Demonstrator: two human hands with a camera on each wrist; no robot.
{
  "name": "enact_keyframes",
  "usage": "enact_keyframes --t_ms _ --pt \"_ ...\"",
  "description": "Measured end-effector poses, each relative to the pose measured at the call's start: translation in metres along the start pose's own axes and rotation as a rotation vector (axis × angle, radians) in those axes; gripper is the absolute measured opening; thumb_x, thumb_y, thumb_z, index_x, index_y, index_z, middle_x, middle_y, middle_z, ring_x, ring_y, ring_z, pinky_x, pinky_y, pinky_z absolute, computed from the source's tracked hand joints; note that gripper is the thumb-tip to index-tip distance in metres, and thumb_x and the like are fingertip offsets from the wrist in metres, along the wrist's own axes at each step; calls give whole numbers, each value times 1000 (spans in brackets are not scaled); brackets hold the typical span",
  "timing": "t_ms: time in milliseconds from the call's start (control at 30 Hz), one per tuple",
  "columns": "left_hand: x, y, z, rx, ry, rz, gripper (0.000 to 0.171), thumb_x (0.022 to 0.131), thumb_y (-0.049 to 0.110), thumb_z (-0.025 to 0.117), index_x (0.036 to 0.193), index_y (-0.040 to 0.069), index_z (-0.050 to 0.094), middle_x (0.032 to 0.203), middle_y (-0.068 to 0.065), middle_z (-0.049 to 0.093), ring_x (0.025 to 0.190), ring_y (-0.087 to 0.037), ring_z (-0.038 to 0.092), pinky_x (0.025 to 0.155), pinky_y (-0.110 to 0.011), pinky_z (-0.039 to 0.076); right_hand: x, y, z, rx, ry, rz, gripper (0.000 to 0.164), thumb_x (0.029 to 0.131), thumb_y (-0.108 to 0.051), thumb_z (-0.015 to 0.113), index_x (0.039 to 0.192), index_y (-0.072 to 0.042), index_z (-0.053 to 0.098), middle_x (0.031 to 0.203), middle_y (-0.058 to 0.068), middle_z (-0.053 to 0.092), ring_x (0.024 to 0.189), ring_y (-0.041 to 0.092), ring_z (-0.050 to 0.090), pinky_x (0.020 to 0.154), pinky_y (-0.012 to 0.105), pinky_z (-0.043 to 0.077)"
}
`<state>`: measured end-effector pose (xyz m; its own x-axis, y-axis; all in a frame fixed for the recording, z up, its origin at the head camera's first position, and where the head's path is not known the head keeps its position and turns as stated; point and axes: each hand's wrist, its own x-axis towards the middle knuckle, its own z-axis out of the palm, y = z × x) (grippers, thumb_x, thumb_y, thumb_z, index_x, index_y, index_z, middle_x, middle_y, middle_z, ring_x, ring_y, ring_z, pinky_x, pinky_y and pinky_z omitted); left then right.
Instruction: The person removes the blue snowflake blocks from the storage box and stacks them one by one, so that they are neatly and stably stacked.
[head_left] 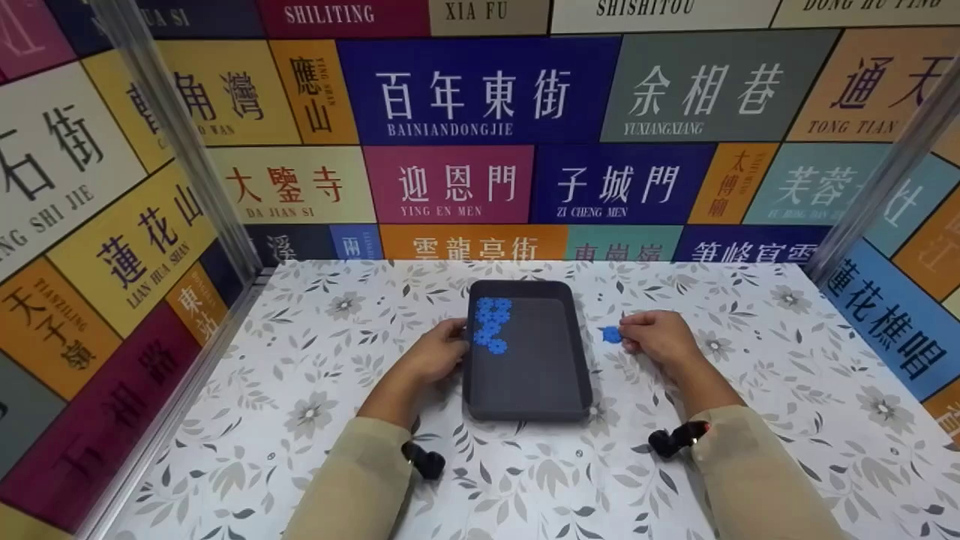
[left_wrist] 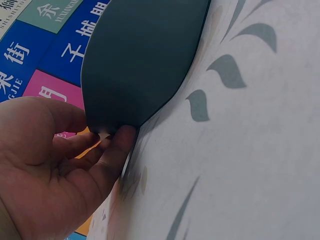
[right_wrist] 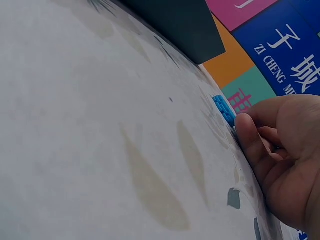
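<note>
A dark grey rectangular tray (head_left: 532, 382) lies on the table in the head view. Several small blue flower-shaped or gear-shaped pieces (head_left: 493, 322) sit together in its upper left part. With bent fingers and thumb, my left hand (head_left: 439, 351) holds the tray's left wall; the left wrist view shows the fingertips (left_wrist: 125, 136) against the tray's outer side (left_wrist: 140, 60). To the right of the tray, my right hand (head_left: 660, 337) pinches a blue toothed piece (head_left: 612, 334) between thumb and fingers, at the tabletop. In the right wrist view that blue piece (right_wrist: 224, 110) looks like a small stack, partly hidden by the fingers.
The table (head_left: 300, 465) has a white cover printed with grey leaves and flowers. Behind and beside it stand panels (head_left: 480, 90) of coloured signs, with metal posts (head_left: 199, 157) at the corners. A small black device (head_left: 426, 459) sits at each wrist.
</note>
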<state>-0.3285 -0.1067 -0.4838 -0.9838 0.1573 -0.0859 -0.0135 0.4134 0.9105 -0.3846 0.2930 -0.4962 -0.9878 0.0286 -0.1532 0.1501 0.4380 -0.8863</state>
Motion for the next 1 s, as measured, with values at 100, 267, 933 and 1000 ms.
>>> enact_keyframes --t_ms 100,267,933,1000 --pt "1 0 1 -1 5 -6 55 103 12 53 158 3 49 150 -19 61 128 -31 64 108 -47 56 0 0 0 13 8 1 35 101 -19 72 129 3 72 96 -2 77 76 4 71 73 20 61" --pt "1 2 1 4 22 -33 55 103 14 53 157 6 50 150 -17 61 127 -30 65 107 -47 57 -1 1 -1 85 8 -8 38 101 -16 72 132 5 69 96 -2 77 76 5 71 73 21 61" --pt "3 1 2 -38 19 -57 55 102 10 53 157 6 51 146 -16 63 119 -28 65 99 -42 58 -20 -54 28 238 -70 -123 41 99 -22 77 128 5 71 94 -5 77 77 8 73 75 24 64" --pt "3 1 2 -36 24 -65 55 102 11 54 156 7 52 146 -15 63 120 -28 65 101 -42 57 -23 -60 34 255 -78 -130 42 98 -23 78 129 5 71 95 -3 78 77 9 73 75 24 64"
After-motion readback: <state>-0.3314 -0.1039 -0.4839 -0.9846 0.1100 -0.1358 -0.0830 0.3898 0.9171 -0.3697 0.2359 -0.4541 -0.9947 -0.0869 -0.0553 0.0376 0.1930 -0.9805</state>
